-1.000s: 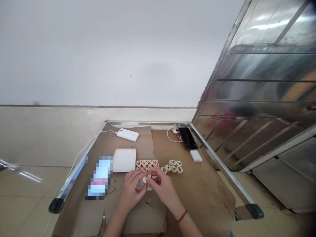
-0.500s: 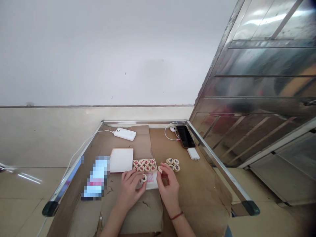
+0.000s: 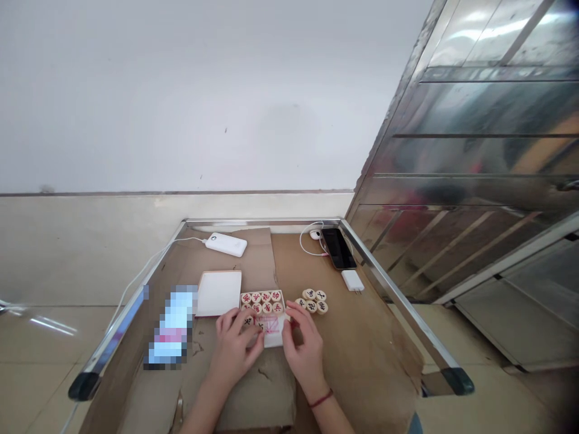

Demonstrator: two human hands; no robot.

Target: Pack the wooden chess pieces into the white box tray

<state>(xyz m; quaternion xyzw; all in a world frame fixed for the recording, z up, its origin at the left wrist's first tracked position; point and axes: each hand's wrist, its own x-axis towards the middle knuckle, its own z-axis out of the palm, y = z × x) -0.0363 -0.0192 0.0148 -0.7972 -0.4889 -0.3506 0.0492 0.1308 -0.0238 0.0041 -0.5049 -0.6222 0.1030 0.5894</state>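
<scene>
A small white box (image 3: 274,344) holds rows of round Chinese chess pieces with red characters (image 3: 266,296) at its far side. My left hand (image 3: 236,343) reaches over the near left part of the box. Its thumb and forefinger are around a black-lettered piece (image 3: 260,326), and another such piece shows between its fingers. My right hand (image 3: 305,343) is at the box's right edge, its thumb and forefinger pinched on a pale piece mostly hidden by the fingers. Several black-lettered pieces (image 3: 310,306) lie on the cardboard just right of the box.
A white box lid (image 3: 219,293) lies left of the box, near a blurred-out lit screen (image 3: 172,325). A white power bank (image 3: 226,245) with a cable sits at the back left. At the back right are a black phone (image 3: 339,248) and a white charger (image 3: 352,280). Metal rails (image 3: 393,295) edge the table.
My right hand has brought a piece left from beside the loose pieces to the box edge. My left fingers have spread slightly, uncovering another black-lettered piece. The view has shifted slightly.
</scene>
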